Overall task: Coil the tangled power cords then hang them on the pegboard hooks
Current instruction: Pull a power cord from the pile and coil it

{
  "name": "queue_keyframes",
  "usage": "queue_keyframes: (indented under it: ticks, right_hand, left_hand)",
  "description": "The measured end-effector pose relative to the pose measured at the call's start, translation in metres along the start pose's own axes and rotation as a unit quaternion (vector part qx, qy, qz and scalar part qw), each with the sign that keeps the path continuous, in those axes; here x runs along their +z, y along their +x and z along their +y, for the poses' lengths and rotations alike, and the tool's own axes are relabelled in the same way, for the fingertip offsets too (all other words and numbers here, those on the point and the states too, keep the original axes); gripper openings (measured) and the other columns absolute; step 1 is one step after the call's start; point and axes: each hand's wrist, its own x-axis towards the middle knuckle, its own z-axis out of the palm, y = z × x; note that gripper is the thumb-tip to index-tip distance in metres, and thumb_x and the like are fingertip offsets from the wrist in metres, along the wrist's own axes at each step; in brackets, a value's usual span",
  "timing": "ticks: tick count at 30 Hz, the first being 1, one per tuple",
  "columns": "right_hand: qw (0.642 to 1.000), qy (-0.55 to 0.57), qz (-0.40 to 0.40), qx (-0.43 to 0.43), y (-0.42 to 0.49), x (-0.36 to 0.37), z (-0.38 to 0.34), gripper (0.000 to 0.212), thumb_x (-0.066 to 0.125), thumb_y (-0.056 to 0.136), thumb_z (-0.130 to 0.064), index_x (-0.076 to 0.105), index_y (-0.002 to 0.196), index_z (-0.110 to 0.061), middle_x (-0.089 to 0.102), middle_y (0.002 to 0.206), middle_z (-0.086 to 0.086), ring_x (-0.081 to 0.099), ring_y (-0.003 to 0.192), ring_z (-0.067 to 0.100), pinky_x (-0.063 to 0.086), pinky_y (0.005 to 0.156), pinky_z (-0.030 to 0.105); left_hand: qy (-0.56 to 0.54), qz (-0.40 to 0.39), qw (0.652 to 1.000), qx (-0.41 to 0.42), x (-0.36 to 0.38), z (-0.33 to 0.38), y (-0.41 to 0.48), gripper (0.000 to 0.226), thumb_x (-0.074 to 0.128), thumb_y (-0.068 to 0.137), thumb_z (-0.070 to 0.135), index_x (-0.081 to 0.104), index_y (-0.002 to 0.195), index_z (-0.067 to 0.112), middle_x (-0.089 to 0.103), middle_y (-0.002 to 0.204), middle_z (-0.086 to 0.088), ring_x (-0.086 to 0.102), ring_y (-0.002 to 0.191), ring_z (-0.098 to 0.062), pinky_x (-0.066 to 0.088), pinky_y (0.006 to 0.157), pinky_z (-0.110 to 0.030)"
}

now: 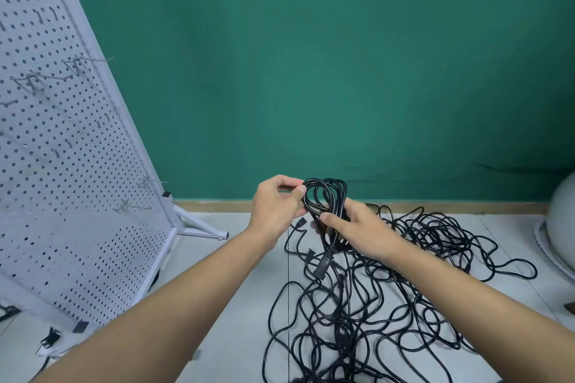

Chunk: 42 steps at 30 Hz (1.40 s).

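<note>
A coiled black cord (337,205) is held up over the tangled cords (342,329) on the floor (242,264), right of a white pegboard (62,165).

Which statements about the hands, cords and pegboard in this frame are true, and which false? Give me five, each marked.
1. The left hand and the right hand both hold the coiled cord. True.
2. The pegboard stands on the person's right. False: it stands on the left.
3. A coil already hangs on one of the hooks. False: the hooks that show are bare.
4. A tangled pile of black cords lies on the floor below the hands. True.
5. The wall behind is red. False: it is green.
</note>
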Motion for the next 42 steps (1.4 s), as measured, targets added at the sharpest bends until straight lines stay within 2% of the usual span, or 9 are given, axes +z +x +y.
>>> queue_keyframes:
  ticks: [7,12,19,23,27,31,34,37,42]
  right_hand:
    - [0.997,0.067,-0.003,0.023,-0.001,-0.005,-0.002,0.004,0.054,0.106,-0.013,0.058,0.109,-0.013,0.075,0.085,0.008,0.072,0.077,0.022,0.057,0.069,0.034]
    - [0.996,0.089,0.002,0.029,-0.003,-0.007,-0.001,0.006,0.054,0.107,-0.015,0.059,0.111,-0.014,0.077,0.090,0.014,0.076,0.086,0.035,0.060,0.080,0.050]
    - [0.999,0.047,0.010,0.010,0.000,-0.006,-0.002,0.015,0.057,0.106,-0.021,0.062,0.119,-0.015,0.074,0.094,0.004,0.069,0.087,0.017,0.056,0.081,0.035]
    - [0.989,0.132,0.056,0.013,0.005,-0.009,-0.003,0.010,0.060,0.104,-0.022,0.065,0.112,-0.018,0.072,0.090,-0.007,0.065,0.088,0.013,0.052,0.084,0.034]
    - [0.967,0.236,0.088,0.031,0.007,-0.013,-0.004,0.010,0.059,0.104,-0.020,0.061,0.107,-0.010,0.069,0.088,0.003,0.064,0.079,0.018,0.050,0.079,0.037]
    - [0.943,0.314,0.111,0.023,0.008,-0.017,-0.009,0.006,0.058,0.104,-0.016,0.060,0.101,-0.011,0.065,0.086,0.005,0.061,0.071,0.016,0.048,0.077,0.037]
    - [0.938,0.325,0.121,0.020,0.008,-0.021,-0.011,0.008,0.057,0.105,-0.016,0.059,0.098,-0.013,0.064,0.085,0.005,0.059,0.072,0.017,0.049,0.074,0.034]
    - [0.937,0.326,0.124,0.026,0.007,-0.024,-0.011,0.009,0.058,0.104,-0.017,0.060,0.096,-0.013,0.066,0.084,0.004,0.059,0.073,0.018,0.047,0.078,0.037]
    - [0.941,0.308,0.135,0.038,0.008,-0.027,-0.009,0.008,0.058,0.104,-0.018,0.061,0.100,-0.012,0.065,0.087,0.005,0.059,0.075,0.018,0.046,0.083,0.041]
  left_hand:
    - [0.111,-0.020,0.991,0.070,-0.004,0.009,-0.002,0.002,0.070,0.097,0.015,0.069,0.098,0.013,0.069,0.095,-0.013,0.076,0.075,-0.028,0.061,0.065,-0.024]
    - [0.131,-0.084,0.986,0.055,-0.002,0.011,-0.006,0.017,0.077,0.091,0.009,0.066,0.104,0.014,0.065,0.088,-0.006,0.073,0.063,-0.020,0.064,0.070,-0.032]
    - [0.035,-0.040,0.998,0.040,0.003,0.007,-0.009,0.026,0.081,0.089,0.019,0.062,0.098,0.004,0.067,0.090,-0.015,0.077,0.072,-0.028,0.065,0.070,-0.036]
    - [0.074,-0.122,0.990,-0.016,0.001,-0.003,-0.009,0.031,0.055,0.104,0.041,0.061,0.108,0.011,0.068,0.104,-0.008,0.073,0.088,-0.017,0.064,0.083,-0.042]
    - [0.184,-0.260,0.944,-0.091,-0.001,-0.022,-0.010,0.023,0.049,0.104,0.018,0.066,0.116,0.027,0.074,0.115,0.002,0.069,0.105,-0.012,0.054,0.095,-0.036]
    - [0.210,-0.352,0.904,-0.123,0.004,-0.025,-0.020,0.037,0.056,0.091,0.005,0.068,0.122,0.022,0.074,0.124,0.005,0.065,0.116,-0.008,0.045,0.089,-0.023]
    - [0.237,-0.387,0.883,-0.122,0.005,-0.026,-0.021,0.040,0.054,0.092,-0.002,0.068,0.126,0.014,0.074,0.124,-0.002,0.066,0.113,-0.005,0.045,0.082,-0.008]
    - [0.242,-0.401,0.878,-0.098,0.002,-0.032,-0.019,0.025,0.066,0.093,0.011,0.072,0.116,0.017,0.076,0.103,-0.002,0.070,0.102,-0.004,0.046,0.102,-0.019]
    - [0.268,-0.388,0.880,-0.052,-0.007,-0.033,-0.012,0.008,0.063,0.102,0.015,0.069,0.106,0.011,0.075,0.090,0.003,0.071,0.086,-0.011,0.053,0.090,-0.022]
